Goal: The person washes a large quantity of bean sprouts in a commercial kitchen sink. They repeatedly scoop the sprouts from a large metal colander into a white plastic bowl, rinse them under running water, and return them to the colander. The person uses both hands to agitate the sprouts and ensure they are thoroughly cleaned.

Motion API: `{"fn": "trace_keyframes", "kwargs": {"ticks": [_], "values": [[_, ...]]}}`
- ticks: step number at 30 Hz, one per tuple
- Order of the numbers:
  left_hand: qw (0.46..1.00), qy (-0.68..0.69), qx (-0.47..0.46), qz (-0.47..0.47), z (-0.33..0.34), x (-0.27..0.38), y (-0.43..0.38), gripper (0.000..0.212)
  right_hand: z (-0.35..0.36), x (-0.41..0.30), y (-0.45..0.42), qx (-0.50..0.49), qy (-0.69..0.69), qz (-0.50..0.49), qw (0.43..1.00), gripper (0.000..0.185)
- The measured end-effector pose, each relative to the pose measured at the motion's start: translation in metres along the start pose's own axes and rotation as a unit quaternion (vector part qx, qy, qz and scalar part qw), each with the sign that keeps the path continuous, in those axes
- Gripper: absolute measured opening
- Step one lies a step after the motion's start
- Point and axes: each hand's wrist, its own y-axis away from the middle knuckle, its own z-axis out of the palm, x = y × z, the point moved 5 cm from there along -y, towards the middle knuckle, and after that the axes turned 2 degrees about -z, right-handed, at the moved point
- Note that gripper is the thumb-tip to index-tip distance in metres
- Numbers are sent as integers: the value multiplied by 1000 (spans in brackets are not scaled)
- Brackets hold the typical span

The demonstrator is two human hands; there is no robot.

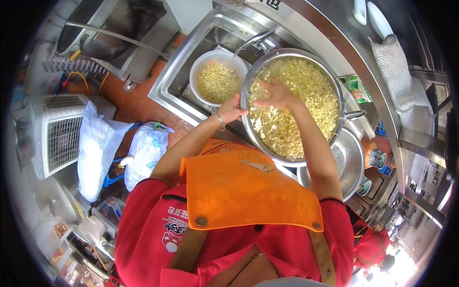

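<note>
A large steel pot (274,152) full of bean sprouts (308,97) stands at the right of the sink. My left hand (232,108) grips the pot's near left rim. Fingers spread, my right hand (276,95) touches the sprouts near the pot's left side; whether it pinches any of them I cannot tell. A white plastic bowl (194,80) sits in the sink basin, holding more sprouts (218,82). Above that bowl a chrome faucet (255,39) reaches over its right edge, and a thin stream of water seems to fall from it.
The steel sink's edge (168,80) borders the bowl. A perforated steel colander (349,158) lies beneath the pot's lower right side. White plastic bags (147,154) stand at the left, beside a white appliance with a grille (64,143). Another person in red (371,244) is at the lower right.
</note>
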Motion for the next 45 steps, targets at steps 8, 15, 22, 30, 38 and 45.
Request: {"fn": "trace_keyframes", "kwargs": {"ticks": [8,15,22,30,38,45], "values": [[1000,-17,18,5,5,9,5,44,26,-51,47,101,279,-9,955,83],[1000,9,3,-9,4,-1,-3,42,45,-11,6,71,148,83,983,68],[1000,-17,10,-5,4,9,0,40,-9,-13,56,184,-17,81,979,62],[999,35,31,27,-1,-8,-12,37,-74,-60,70,231,-170,2,958,62],[1000,-5,10,16,6,-4,-12,54,-66,-122,-20,282,-46,8,958,65],[1000,5,-4,6,2,9,1,41,-65,-29,39,276,40,164,946,82]]}}
